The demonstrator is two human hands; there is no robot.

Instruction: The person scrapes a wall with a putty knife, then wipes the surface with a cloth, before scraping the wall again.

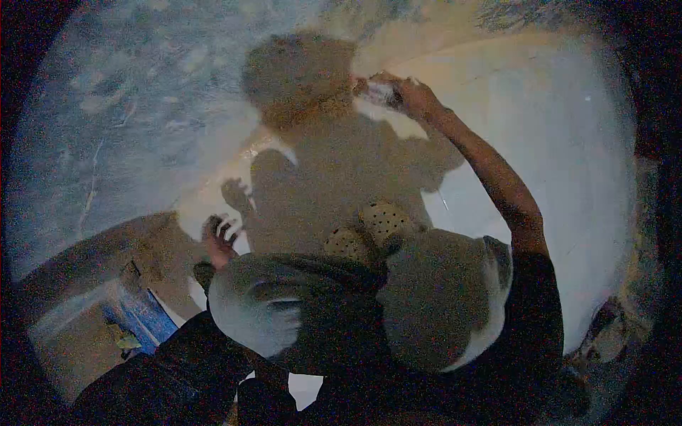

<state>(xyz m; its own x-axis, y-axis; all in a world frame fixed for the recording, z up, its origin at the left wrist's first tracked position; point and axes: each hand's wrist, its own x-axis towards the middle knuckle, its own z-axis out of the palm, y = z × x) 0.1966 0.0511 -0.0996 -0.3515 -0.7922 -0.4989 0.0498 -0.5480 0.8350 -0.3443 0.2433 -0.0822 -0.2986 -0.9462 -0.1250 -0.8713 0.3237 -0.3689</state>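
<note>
My right hand (415, 99) is stretched far forward at the end of my bare arm. Its fingers are bent round something small, partly whitish and partly dark, that I cannot make out. It is close over the border between a smooth pale surface (561, 142) and rough grey-blue ground (156, 106). Beside my left knee is my left hand (222, 241), its fingers curled and apart with nothing in them. A large shadow (334, 163) of a head and body falls across the surface between the two hands.
My perforated clogs (386, 219) stand on the pale surface below my bent knees. At the lower left lies a blue flat piece (145, 319) with a small yellowish thing (124, 339) by it. A dark, cluttered edge (607, 330) borders the lower right.
</note>
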